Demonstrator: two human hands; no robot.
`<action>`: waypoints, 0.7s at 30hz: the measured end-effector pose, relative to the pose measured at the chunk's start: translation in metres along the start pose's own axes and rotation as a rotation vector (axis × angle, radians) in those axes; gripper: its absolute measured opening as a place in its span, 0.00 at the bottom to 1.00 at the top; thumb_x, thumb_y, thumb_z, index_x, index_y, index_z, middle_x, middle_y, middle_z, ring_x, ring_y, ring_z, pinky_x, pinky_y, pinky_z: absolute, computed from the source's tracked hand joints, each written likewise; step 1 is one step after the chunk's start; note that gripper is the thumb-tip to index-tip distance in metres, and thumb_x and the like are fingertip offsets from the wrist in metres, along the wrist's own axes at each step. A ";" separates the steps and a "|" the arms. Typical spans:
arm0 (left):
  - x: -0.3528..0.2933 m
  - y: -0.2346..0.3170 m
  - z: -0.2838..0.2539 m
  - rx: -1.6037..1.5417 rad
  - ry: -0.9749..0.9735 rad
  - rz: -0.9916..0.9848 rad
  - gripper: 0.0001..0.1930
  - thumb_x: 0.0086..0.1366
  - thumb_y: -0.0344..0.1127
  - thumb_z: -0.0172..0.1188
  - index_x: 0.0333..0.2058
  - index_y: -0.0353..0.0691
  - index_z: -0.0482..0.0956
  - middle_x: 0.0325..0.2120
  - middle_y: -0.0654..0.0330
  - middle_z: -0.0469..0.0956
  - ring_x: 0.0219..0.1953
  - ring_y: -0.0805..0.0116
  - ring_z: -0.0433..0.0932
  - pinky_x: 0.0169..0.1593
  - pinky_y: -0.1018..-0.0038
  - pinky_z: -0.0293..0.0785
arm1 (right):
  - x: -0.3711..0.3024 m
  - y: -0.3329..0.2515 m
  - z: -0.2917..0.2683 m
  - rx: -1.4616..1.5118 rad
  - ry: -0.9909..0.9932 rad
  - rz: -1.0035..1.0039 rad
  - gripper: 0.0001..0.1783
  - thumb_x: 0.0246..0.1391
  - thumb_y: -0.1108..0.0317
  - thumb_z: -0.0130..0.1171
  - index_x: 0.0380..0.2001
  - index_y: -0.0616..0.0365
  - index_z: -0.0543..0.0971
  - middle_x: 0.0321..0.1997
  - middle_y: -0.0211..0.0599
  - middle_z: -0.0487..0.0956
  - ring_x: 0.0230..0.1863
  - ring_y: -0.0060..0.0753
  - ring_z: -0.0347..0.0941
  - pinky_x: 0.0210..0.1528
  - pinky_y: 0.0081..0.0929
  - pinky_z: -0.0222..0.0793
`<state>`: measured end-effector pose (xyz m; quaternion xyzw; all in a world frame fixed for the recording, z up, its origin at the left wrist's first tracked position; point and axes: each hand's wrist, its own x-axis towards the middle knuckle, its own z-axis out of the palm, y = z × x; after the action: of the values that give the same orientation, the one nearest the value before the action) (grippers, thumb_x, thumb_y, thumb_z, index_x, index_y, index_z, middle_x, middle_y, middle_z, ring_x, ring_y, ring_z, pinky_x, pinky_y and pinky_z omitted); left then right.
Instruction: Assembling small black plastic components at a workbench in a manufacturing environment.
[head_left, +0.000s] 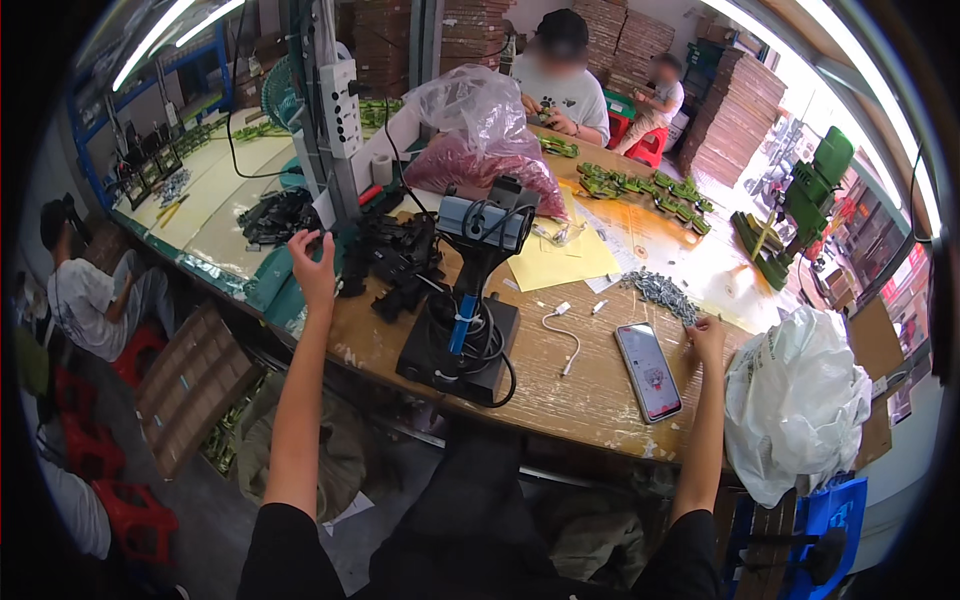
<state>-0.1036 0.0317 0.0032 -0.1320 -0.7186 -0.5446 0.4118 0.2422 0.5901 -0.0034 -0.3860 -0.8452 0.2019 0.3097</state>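
Left hand (311, 256) gapes; right hand (707, 340), grip unclear, sits beside an illegible phone screen (650, 372).

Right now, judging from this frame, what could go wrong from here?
The right hand is at the edge of the pile of small grey metal pieces and might scatter some. The phone lies close by that hand, so a sideways brush could shift it. The coiled black cable spills past the black base; an arm crossing there might snag it.
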 end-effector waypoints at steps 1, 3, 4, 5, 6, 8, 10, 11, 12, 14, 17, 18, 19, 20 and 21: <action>0.000 -0.006 -0.003 -0.143 0.073 -0.041 0.17 0.56 0.38 0.57 0.38 0.33 0.65 0.31 0.58 0.71 0.35 0.71 0.69 0.42 0.77 0.65 | 0.002 -0.002 0.004 0.017 -0.003 0.002 0.07 0.32 0.76 0.60 0.20 0.66 0.74 0.20 0.45 0.72 0.23 0.37 0.71 0.25 0.28 0.67; 0.001 -0.015 -0.009 -0.287 0.138 -0.078 0.15 0.57 0.38 0.56 0.35 0.33 0.65 0.29 0.59 0.70 0.33 0.73 0.69 0.40 0.79 0.66 | 0.006 -0.001 0.002 0.043 -0.029 -0.027 0.06 0.31 0.77 0.59 0.17 0.66 0.74 0.17 0.43 0.73 0.20 0.37 0.71 0.23 0.28 0.67; 0.003 -0.019 -0.014 -0.308 0.209 -0.110 0.14 0.58 0.38 0.55 0.34 0.33 0.65 0.28 0.60 0.69 0.31 0.75 0.68 0.38 0.80 0.66 | 0.008 -0.002 0.004 0.014 -0.011 -0.064 0.05 0.30 0.78 0.59 0.16 0.65 0.74 0.16 0.41 0.73 0.19 0.35 0.71 0.24 0.27 0.67; 0.004 -0.024 -0.021 -0.329 0.280 -0.145 0.13 0.59 0.38 0.54 0.32 0.34 0.65 0.27 0.62 0.68 0.29 0.77 0.67 0.36 0.82 0.66 | 0.003 0.000 0.006 0.015 -0.013 -0.062 0.05 0.30 0.78 0.59 0.16 0.65 0.74 0.16 0.41 0.73 0.19 0.35 0.71 0.24 0.27 0.67; 0.009 -0.033 -0.032 -0.313 0.341 -0.119 0.13 0.60 0.40 0.53 0.30 0.35 0.64 0.26 0.63 0.67 0.27 0.77 0.66 0.35 0.82 0.66 | 0.003 -0.003 0.009 0.028 0.002 -0.107 0.04 0.30 0.78 0.59 0.17 0.64 0.74 0.16 0.41 0.73 0.19 0.35 0.71 0.24 0.26 0.67; 0.004 -0.021 -0.044 -0.411 0.458 -0.302 0.15 0.60 0.43 0.51 0.30 0.35 0.64 0.26 0.61 0.67 0.28 0.77 0.67 0.35 0.82 0.67 | -0.003 0.000 0.008 0.006 -0.017 -0.113 0.04 0.33 0.77 0.58 0.19 0.64 0.76 0.16 0.40 0.74 0.18 0.31 0.70 0.24 0.24 0.66; -0.010 0.010 -0.055 -0.558 0.507 -0.542 0.17 0.61 0.48 0.48 0.32 0.37 0.65 0.28 0.61 0.69 0.30 0.75 0.69 0.38 0.71 0.69 | -0.008 0.012 -0.001 0.108 0.004 -0.063 0.04 0.35 0.76 0.58 0.20 0.64 0.76 0.16 0.39 0.74 0.18 0.28 0.70 0.23 0.23 0.66; -0.023 0.050 -0.060 -0.769 0.485 -0.606 0.17 0.60 0.49 0.48 0.29 0.40 0.65 0.25 0.62 0.68 0.28 0.72 0.69 0.40 0.69 0.69 | -0.012 0.022 -0.003 0.229 0.007 -0.032 0.04 0.37 0.75 0.58 0.21 0.64 0.76 0.16 0.38 0.74 0.19 0.26 0.70 0.23 0.21 0.66; -0.041 0.039 -0.091 -1.019 0.367 -0.659 0.17 0.60 0.49 0.49 0.25 0.41 0.65 0.20 0.62 0.66 0.25 0.68 0.67 0.40 0.69 0.70 | -0.014 0.018 -0.001 0.317 0.003 0.011 0.05 0.41 0.73 0.58 0.25 0.63 0.77 0.19 0.35 0.75 0.20 0.22 0.69 0.23 0.18 0.65; -0.086 0.030 -0.132 -1.419 0.186 -0.945 0.17 0.60 0.48 0.48 0.22 0.40 0.64 0.18 0.60 0.65 0.23 0.65 0.67 0.40 0.69 0.71 | -0.020 0.019 0.003 0.423 0.050 0.015 0.06 0.42 0.73 0.57 0.27 0.63 0.77 0.20 0.34 0.75 0.21 0.21 0.69 0.24 0.17 0.65; -0.147 0.061 -0.178 -1.499 0.024 -0.998 0.19 0.61 0.48 0.47 0.26 0.34 0.68 0.24 0.56 0.66 0.31 0.61 0.68 0.33 0.74 0.75 | -0.026 0.007 0.003 0.576 0.101 0.016 0.07 0.44 0.73 0.57 0.29 0.62 0.76 0.24 0.32 0.75 0.23 0.19 0.69 0.25 0.15 0.65; -0.162 0.080 -0.188 -1.438 -0.007 -1.081 0.19 0.61 0.49 0.45 0.27 0.36 0.69 0.25 0.57 0.67 0.33 0.61 0.69 0.33 0.73 0.76 | -0.031 -0.009 -0.002 0.511 0.119 0.003 0.07 0.44 0.73 0.57 0.29 0.63 0.75 0.23 0.32 0.75 0.22 0.20 0.69 0.25 0.15 0.65; -0.175 0.104 -0.192 -1.377 0.001 -1.182 0.20 0.61 0.51 0.44 0.27 0.38 0.70 0.28 0.57 0.69 0.34 0.61 0.69 0.28 0.72 0.76 | -0.034 -0.017 -0.002 0.450 0.135 -0.009 0.07 0.43 0.73 0.58 0.29 0.63 0.75 0.23 0.32 0.75 0.22 0.20 0.69 0.25 0.15 0.65; -0.185 0.129 -0.187 -1.217 0.030 -1.349 0.18 0.60 0.53 0.45 0.27 0.45 0.71 0.26 0.62 0.70 0.33 0.64 0.72 0.22 0.73 0.75 | -0.028 -0.002 -0.004 0.487 0.163 -0.037 0.07 0.43 0.72 0.59 0.26 0.62 0.74 0.21 0.31 0.74 0.21 0.19 0.68 0.23 0.14 0.64; -0.193 0.159 -0.182 -1.145 -0.040 -1.433 0.17 0.60 0.54 0.45 0.27 0.47 0.71 0.26 0.63 0.71 0.33 0.66 0.73 0.20 0.76 0.74 | -0.027 0.001 -0.004 0.480 0.157 -0.025 0.07 0.43 0.72 0.59 0.26 0.62 0.74 0.21 0.31 0.74 0.21 0.19 0.68 0.23 0.14 0.64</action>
<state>0.2001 -0.0217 -0.0189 0.1520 -0.2558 -0.9403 -0.1652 0.2590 0.5697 -0.0115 -0.3053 -0.7510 0.3623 0.4599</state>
